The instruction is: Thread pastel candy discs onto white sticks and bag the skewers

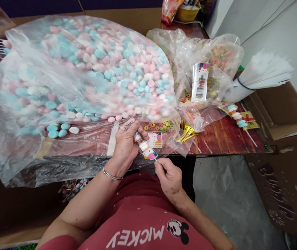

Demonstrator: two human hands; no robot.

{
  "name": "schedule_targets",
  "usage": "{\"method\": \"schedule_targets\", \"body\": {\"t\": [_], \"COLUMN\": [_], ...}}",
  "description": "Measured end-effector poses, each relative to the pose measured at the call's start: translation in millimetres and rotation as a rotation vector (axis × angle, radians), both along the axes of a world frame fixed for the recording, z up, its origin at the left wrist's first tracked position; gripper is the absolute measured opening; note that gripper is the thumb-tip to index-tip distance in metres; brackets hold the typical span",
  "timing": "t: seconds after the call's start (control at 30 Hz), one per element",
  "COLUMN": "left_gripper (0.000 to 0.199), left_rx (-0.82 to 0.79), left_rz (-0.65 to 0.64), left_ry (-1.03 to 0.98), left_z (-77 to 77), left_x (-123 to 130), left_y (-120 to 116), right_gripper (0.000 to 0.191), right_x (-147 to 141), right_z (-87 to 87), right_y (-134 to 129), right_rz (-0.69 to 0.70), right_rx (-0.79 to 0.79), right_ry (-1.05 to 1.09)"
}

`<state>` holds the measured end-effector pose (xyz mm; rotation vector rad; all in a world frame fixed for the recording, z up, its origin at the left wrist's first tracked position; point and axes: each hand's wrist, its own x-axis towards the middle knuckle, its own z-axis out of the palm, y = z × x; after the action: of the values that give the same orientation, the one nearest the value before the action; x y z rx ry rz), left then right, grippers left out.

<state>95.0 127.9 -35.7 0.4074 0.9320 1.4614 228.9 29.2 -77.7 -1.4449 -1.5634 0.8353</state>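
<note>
My left hand (pixel 126 146) is closed around a marshmallow skewer (pixel 144 146) in a clear printed wrapper, just over the table's front edge. White marshmallows and a wrapper end with coloured dots show below my fingers. My right hand (pixel 169 177) pinches the stick where it comes out of the wrapper's lower end. Close behind my left hand are a printed card or wrapper (pixel 155 139) and a patch of coloured cereal rings (pixel 161 126) under clear plastic. Loose blue and white marshmallows (pixel 63 133) lie to the left.
A huge clear bag of pastel marshmallows (pixel 106 69) covers the table's left and middle. Wrapper stack (pixel 200 81) rests on bags of cereal rings (pixel 218 55). Gold ties (pixel 188 133), a finished-looking skewer (pixel 238 118), a container of white sticks (pixel 245 86) and cardboard boxes (pixel 279 180) are rightward.
</note>
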Motion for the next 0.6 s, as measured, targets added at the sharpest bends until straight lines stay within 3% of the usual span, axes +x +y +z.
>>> {"method": "schedule_targets", "body": {"t": [0.13,0.23,0.37,0.53,0.6], "left_gripper": [0.034,0.036,0.04,0.038,0.035], "left_rx": [-0.066,-0.068,-0.011,0.021,-0.003], "left_rz": [0.09,0.107,0.056,-0.187,-0.229], "left_ry": [-0.047,-0.059,-0.046,-0.062,-0.072], "left_z": [-4.4,-5.6,-5.8,-6.9,-7.8], "left_x": [-2.5,-3.5,3.9,23.8,29.1], "left_y": [2.1,0.5,-7.6,-26.4,-31.7], "right_gripper": [0.024,0.025,0.022,0.028,0.03], "right_x": [0.7,0.4,-1.7,-14.6,-18.2], "right_z": [-8.2,-8.8,-3.9,0.5,1.7], "right_y": [0.0,0.2,2.6,12.4,15.8], "right_rz": [-0.066,-0.054,0.006,0.051,0.05], "right_rx": [0.318,0.332,0.102,-0.399,-0.504], "right_ry": [-0.335,-0.359,-0.133,0.578,0.787]}}
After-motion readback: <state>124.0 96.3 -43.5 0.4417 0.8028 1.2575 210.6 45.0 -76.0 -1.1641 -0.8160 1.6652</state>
